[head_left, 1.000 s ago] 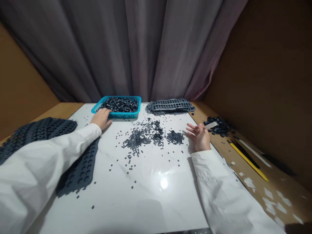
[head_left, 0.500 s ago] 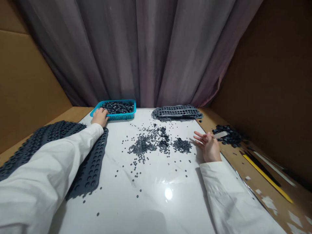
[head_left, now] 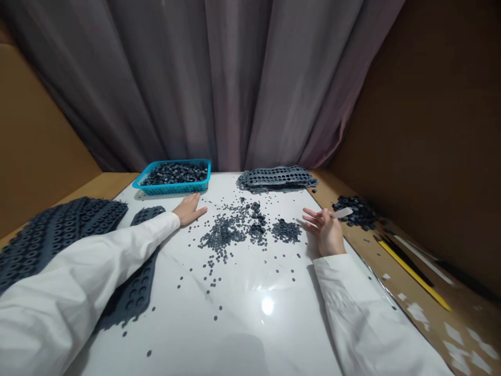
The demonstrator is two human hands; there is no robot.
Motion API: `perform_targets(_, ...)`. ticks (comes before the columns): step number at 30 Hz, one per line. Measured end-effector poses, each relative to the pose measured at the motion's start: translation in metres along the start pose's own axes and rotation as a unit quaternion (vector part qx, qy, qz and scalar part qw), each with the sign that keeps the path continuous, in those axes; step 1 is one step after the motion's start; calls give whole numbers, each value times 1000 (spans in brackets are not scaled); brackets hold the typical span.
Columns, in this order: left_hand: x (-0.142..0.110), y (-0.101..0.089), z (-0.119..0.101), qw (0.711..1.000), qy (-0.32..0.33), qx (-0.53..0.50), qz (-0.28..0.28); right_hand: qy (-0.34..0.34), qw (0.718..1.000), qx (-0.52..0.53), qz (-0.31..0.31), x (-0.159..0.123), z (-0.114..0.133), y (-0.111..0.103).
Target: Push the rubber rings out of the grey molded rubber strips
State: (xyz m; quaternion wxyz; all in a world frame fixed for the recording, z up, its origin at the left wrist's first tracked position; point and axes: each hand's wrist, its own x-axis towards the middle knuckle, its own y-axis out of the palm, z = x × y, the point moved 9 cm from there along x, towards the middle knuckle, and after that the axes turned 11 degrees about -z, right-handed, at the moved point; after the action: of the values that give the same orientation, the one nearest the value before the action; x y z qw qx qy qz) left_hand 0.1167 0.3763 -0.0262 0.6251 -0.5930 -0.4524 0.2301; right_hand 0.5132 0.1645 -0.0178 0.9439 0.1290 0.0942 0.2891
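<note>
My left hand lies flat on the white table top, fingers stretched out, just in front of a blue basket full of small dark rings. My right hand rests on its edge at the right, fingers partly spread, pinching a small flat pale tool between thumb and forefinger. Between the hands lie loose piles of small dark rubber rings and bits. A dark perforated rubber mat lies under my left forearm.
A stack of dark perforated sheets sits at the back centre. Another heap of dark rings lies on the brown board at the right, beside a yellow stick and thin rods. More dark mats pile at the left. A grey curtain hangs behind.
My left hand has left the blue basket's near corner and come right and toward me onto the white surface, now flat and open. The right hand has stayed put with its tool.
</note>
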Motion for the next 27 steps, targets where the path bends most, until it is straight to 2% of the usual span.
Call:
perform_targets(9,8,-8,23,996,-76,28,-28,-1,1000,-6,11,-1,2,4)
perform_targets(14,4,-5,13,998,-59,24,-14,-3,1000,-5,7,-1,2,4)
perform_targets(16,-1,-2,-2,1000,-14,6,8,2,1000,-5,12,-3,1,6)
perform_targets(19,-12,2,-37,994,87,-34,62,3,1000,-7,15,-4,0,7)
perform_targets(23,-36,-1,-92,964,218,-87,126,7,1000,-6,11,-4,0,6)
perform_targets(27,-67,-10,-138,936,300,-117,141,0,1000,-12,18,-3,-1,6)
